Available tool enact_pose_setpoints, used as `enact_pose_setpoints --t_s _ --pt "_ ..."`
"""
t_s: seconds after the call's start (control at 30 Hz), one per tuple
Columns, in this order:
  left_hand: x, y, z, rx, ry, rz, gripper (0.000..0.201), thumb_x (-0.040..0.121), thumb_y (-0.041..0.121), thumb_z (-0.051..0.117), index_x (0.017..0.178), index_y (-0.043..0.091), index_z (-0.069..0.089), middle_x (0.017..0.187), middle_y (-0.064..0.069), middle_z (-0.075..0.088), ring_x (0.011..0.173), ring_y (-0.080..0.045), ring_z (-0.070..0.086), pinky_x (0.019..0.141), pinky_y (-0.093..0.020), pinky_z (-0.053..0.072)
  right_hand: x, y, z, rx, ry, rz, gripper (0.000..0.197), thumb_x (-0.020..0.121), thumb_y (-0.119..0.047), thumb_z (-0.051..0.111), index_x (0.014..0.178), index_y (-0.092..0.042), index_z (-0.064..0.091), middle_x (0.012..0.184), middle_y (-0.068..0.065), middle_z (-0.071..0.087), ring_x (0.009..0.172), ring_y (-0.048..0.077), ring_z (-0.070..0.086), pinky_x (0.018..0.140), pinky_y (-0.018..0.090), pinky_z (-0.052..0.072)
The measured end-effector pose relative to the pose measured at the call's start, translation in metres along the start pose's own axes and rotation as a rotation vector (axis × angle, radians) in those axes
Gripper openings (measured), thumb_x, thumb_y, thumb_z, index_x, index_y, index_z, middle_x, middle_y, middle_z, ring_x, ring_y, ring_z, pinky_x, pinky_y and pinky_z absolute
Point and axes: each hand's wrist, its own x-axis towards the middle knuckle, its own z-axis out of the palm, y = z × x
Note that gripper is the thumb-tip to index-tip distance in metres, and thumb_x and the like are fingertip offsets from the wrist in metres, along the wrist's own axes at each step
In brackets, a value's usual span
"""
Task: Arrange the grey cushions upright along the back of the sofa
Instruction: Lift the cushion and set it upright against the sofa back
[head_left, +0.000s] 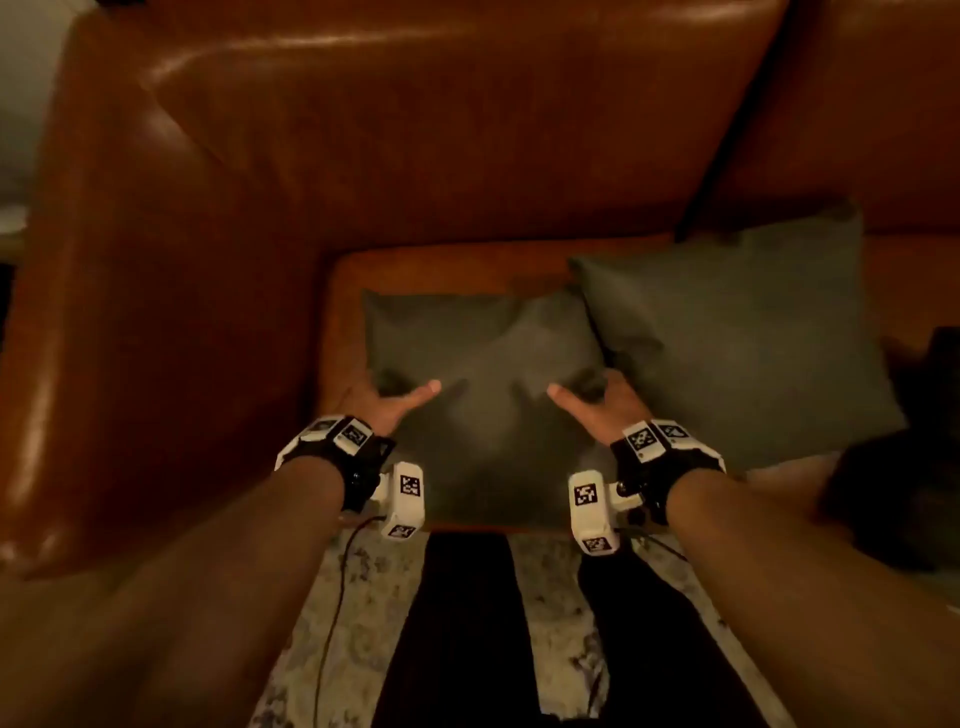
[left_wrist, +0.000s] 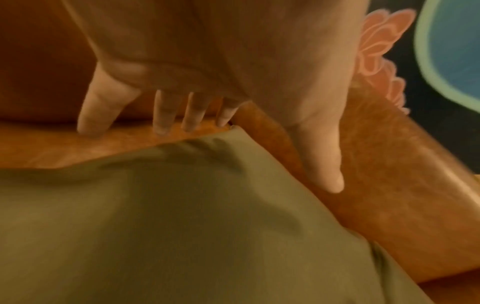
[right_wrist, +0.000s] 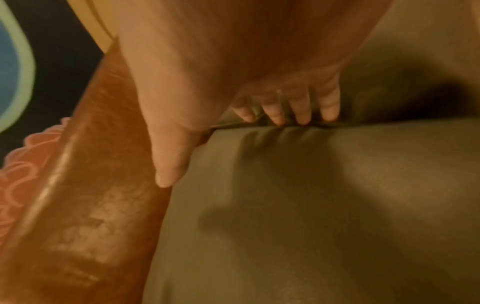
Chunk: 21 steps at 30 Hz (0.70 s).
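Note:
Two grey cushions lie flat on the seat of a brown leather sofa (head_left: 415, 156). The near cushion (head_left: 483, 415) sits at the seat's front, and the second cushion (head_left: 737, 338) lies to its right, overlapping its corner. My left hand (head_left: 395, 395) is at the near cushion's left edge with the thumb stretched over the top. In the left wrist view, the left hand (left_wrist: 233, 152) keeps its fingers (left_wrist: 98, 111) straight, tips on the seat beside the cushion (left_wrist: 182, 226). My right hand (head_left: 587, 395) is at the right edge. Its straight fingers (right_wrist: 301, 111) dip between the two cushions (right_wrist: 311, 205).
The sofa's broad left armrest (head_left: 130, 312) stands close to the near cushion. A dark shape (head_left: 909, 441) lies on the seat at the far right. My legs (head_left: 467, 623) in dark trousers stand on a patterned rug (head_left: 363, 597) in front of the sofa.

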Motion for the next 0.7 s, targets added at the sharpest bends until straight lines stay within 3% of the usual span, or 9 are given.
enact_pose_setpoints --t_s 0.07,0.2,0.3,0.4,0.43,0.47,0.53,0.6,0.7 --pt "0.027 0.001 -0.002 -0.074 0.006 0.037 0.132 0.025 0.078 0.085 0.143 0.053 0.032 0.146 0.01 0.051 0.13 -0.024 0.052 0.105 -0.051 0.044 0.021 -0.011 0.016 0.068 0.023 0.053 0.16 0.023 -0.095 0.065 0.157 -0.021 0.021 0.16 0.008 0.036 0.141 0.032 0.043 0.117 0.049 0.035" --pt "0.059 0.01 -0.004 -0.105 -0.046 0.07 0.121 0.049 0.044 0.096 0.15 0.033 0.031 0.147 0.005 0.049 0.134 -0.02 0.049 0.101 -0.025 0.034 0.043 -0.025 0.041 0.081 0.131 0.146 0.142 0.05 -0.08 0.074 0.159 -0.027 0.0 0.166 0.011 0.013 0.149 0.04 0.025 0.121 0.054 0.026" --pt "0.068 0.018 -0.001 -0.125 -0.064 0.105 0.111 0.064 0.021 0.092 0.153 0.023 0.026 0.145 0.006 0.046 0.133 -0.014 0.045 0.092 -0.015 0.028 0.058 -0.022 0.049 0.091 0.203 0.151 0.137 0.056 -0.071 0.079 0.159 -0.026 0.001 0.165 0.012 0.016 0.148 0.041 0.025 0.121 0.052 0.025" --pt "0.065 0.023 -0.001 -0.185 -0.123 0.141 0.101 0.069 0.008 0.087 0.15 0.022 0.029 0.112 0.023 0.047 0.102 0.003 0.049 0.072 0.009 0.031 0.055 -0.023 0.056 0.182 0.223 0.079 0.143 0.04 -0.078 0.075 0.158 -0.027 0.012 0.16 0.007 0.033 0.143 0.034 0.039 0.119 0.049 0.032" --pt "0.061 0.022 -0.002 -0.208 -0.128 0.144 0.097 0.068 0.005 0.087 0.147 0.022 0.032 0.104 0.025 0.047 0.095 0.007 0.052 0.064 0.01 0.034 0.05 -0.025 0.057 0.212 0.225 0.056 0.141 0.038 -0.079 0.075 0.157 -0.03 0.016 0.157 0.005 0.039 0.141 0.031 0.044 0.118 0.048 0.034" --pt "0.062 0.017 -0.005 -0.23 -0.139 0.151 0.097 0.066 0.007 0.089 0.145 0.022 0.035 0.103 0.025 0.051 0.098 0.005 0.056 0.068 0.006 0.04 0.044 -0.028 0.057 0.242 0.223 0.031 0.136 0.041 -0.076 0.077 0.156 -0.031 0.02 0.154 0.003 0.044 0.138 0.029 0.047 0.117 0.047 0.036" --pt "0.058 0.008 -0.016 -0.256 -0.135 0.171 0.109 0.055 0.021 0.096 0.145 0.029 0.035 0.117 0.017 0.059 0.116 -0.007 0.059 0.099 -0.018 0.048 0.03 -0.037 0.055 0.306 0.215 -0.051 0.119 0.056 -0.06 0.085 0.154 -0.027 0.028 0.147 0.0 0.052 0.134 0.024 0.052 0.114 0.036 0.038" --pt "0.053 0.009 -0.032 -0.247 -0.088 0.256 0.123 0.042 0.034 0.099 0.145 0.035 0.033 0.132 0.013 0.056 0.122 -0.007 0.056 0.109 -0.033 0.043 0.015 -0.05 0.049 0.356 0.204 -0.155 0.102 0.067 -0.041 0.088 0.151 -0.023 0.034 0.135 -0.006 0.058 0.128 0.016 0.056 0.107 0.026 0.039" --pt "0.045 0.033 -0.058 -0.284 -0.016 0.386 0.12 0.047 0.02 0.096 0.148 0.029 0.031 0.128 0.017 0.056 0.116 0.005 0.054 0.1 -0.021 0.045 0.002 -0.077 0.033 0.447 0.209 -0.305 0.096 0.07 -0.029 0.088 0.15 -0.022 0.036 0.127 -0.014 0.056 0.12 0.005 0.056 0.107 0.025 0.042"
